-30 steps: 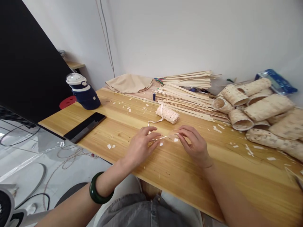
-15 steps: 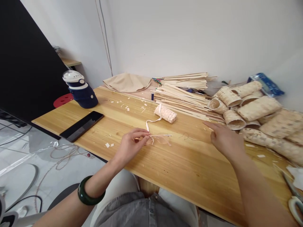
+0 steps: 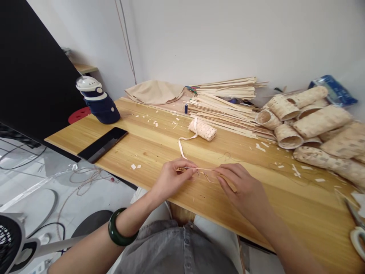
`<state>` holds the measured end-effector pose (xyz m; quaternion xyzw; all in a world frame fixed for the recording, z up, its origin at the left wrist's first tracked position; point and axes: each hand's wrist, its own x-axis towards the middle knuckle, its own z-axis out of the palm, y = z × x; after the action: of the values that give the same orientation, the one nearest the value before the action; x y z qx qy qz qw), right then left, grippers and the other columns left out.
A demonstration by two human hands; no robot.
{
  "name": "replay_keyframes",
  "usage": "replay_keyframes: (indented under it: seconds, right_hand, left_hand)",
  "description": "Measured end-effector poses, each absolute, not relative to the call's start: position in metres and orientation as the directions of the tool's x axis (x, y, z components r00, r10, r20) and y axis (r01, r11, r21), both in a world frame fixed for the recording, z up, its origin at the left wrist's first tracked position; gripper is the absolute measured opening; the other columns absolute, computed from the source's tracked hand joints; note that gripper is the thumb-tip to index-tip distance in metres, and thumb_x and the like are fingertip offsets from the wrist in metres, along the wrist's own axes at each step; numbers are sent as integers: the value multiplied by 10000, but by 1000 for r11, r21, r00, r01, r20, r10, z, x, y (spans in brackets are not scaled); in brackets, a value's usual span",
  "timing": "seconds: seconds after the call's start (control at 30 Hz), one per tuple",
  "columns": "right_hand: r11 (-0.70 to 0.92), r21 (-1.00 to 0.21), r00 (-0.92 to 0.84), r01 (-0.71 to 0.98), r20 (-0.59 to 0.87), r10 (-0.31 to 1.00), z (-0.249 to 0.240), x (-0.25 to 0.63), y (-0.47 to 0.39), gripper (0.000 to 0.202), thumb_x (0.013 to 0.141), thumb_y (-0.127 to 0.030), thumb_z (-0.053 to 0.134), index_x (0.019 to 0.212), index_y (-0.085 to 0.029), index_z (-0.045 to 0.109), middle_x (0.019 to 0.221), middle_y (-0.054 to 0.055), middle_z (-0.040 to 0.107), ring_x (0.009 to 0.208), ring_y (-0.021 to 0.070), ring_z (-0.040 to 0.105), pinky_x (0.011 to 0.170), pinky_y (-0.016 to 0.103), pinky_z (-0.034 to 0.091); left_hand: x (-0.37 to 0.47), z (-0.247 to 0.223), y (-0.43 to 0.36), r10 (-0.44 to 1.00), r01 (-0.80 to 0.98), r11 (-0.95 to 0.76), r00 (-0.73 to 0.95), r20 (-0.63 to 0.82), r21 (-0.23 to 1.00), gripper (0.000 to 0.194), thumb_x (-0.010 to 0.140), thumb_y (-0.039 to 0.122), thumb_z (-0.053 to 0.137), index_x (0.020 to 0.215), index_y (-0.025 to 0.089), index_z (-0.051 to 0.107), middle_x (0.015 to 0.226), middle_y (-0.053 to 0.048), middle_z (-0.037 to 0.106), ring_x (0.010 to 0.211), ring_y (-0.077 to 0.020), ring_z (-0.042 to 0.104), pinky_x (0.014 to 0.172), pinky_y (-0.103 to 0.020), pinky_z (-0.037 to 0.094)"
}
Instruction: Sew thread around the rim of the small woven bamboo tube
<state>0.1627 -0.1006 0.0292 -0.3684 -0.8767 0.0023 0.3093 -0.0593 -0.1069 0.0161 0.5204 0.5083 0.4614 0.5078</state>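
Slender, pale, straight strip [image 3: 205, 169], pinched by the left hand [image 3: 172, 178]; right hand [image 3: 243, 186] at its opposite end, grip unclear; pale, woven cylinder [image 3: 203, 129] beyond both hands.

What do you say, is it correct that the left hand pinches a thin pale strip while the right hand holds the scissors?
Not quite: the right hand does not hold the scissors. The head view shows them on the table near the picture's right edge, while that hand is at the thin pale strip. The left hand does pinch this strip.
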Motion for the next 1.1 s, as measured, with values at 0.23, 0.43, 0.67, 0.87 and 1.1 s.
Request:
replay_keyframes:
  seconds: [0.23, 0.43, 0.67, 0.87, 1.1]
  right_hand:
    - [584, -559, -657, 588, 90, 748, 41, 177, -114, 194, 973, -180, 525, 988, -247, 707, 872, -5, 720, 719, 139, 653, 635, 246, 503]
    - [661, -502, -708, 558, 128, 695, 40, 179, -122, 196, 980, -142, 487, 924, -196, 668, 813, 14, 684, 687, 134, 645, 600, 231, 469]
    - [784, -310, -687, 538, 379, 621, 31, 197, -121, 205, 1018, -173, 437, 982, -197, 637, 823, 47, 682, 663, 141, 619, 575, 250, 438]
    - [631, -616, -663, 472, 224, 714, 49, 200, -129, 157, 977, -161, 521, 961, -220, 666, 769, 4, 675, 620, 98, 617, 536, 181, 454]
    - [688, -445, -600, 573, 344, 722, 39, 194, -128, 140, 978, -157, 508, 967, -189, 644, 756, 12, 666, 610, 115, 618, 534, 200, 468]
  left_hand:
    - [-65, 12, -116, 940, 7, 159, 304, -153, 987, 200, 811, 324, 683, 806, 144, 768, 975, -78, 745, 866, -181, 691, 807, -290, 575]
    - [-72, 15, -116, 871, -61, 218, 463, -166, 974, 266, 885, 305, 574, 848, 141, 780, 960, -71, 755, 857, -179, 710, 841, -295, 573]
    - [-79, 14, -117, 812, -173, 267, 570, -125, 948, 314, 911, 422, 628, 927, 149, 782, 1090, -89, 738, 915, -189, 735, 897, -301, 557]
    - [-86, 8, -121, 714, -145, 328, 685, -144, 933, 316, 950, 387, 577, 1004, 134, 759, 1105, -121, 747, 1019, -222, 707, 967, -352, 520]
    - [-68, 37, -134, 793, 456, -516, 574, 204, 725, 327, 952, 254, 548, 1253, 180, 654, 1010, -87, 748, 1021, -222, 641, 902, -352, 517]
